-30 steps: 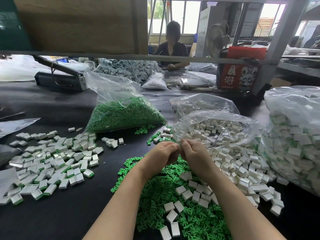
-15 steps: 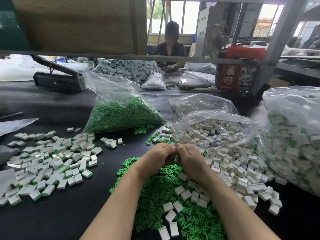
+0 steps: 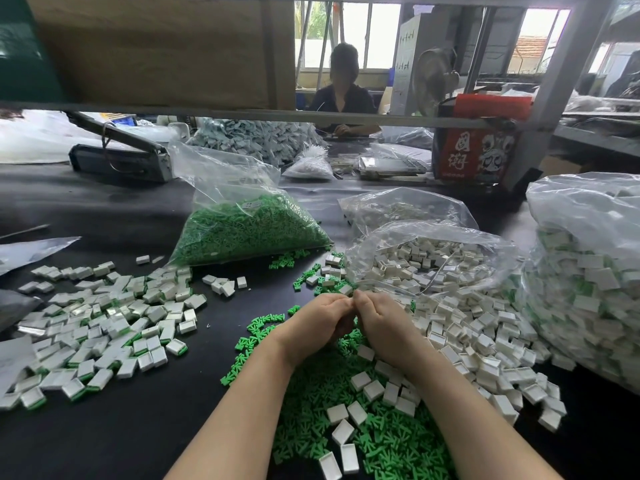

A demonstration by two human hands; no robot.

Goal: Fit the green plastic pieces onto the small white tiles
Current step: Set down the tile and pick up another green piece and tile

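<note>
Left hand (image 3: 317, 325) and right hand (image 3: 382, 327) knuckle to knuckle at centre, fingers curled inward around something too hidden to name, presumably one tile and one green piece; cannot tell. Loose heap of small green plastic forked pieces (image 3: 349, 434) at six o'clock beneath the wrists, unfitted small white rectangular plastic tiles (image 3: 460, 323) spilling at three o'clock, fitted green-edged tiles (image 3: 100, 327) piled at nine o'clock. Likely risks: piece seated crooked from blind pressing, or forearms sweeping loose parts across the black tabletop (image 3: 138, 427).

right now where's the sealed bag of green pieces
In the head view the bag of green pieces lies left of centre on the black table, behind the pile of finished tiles.
</note>
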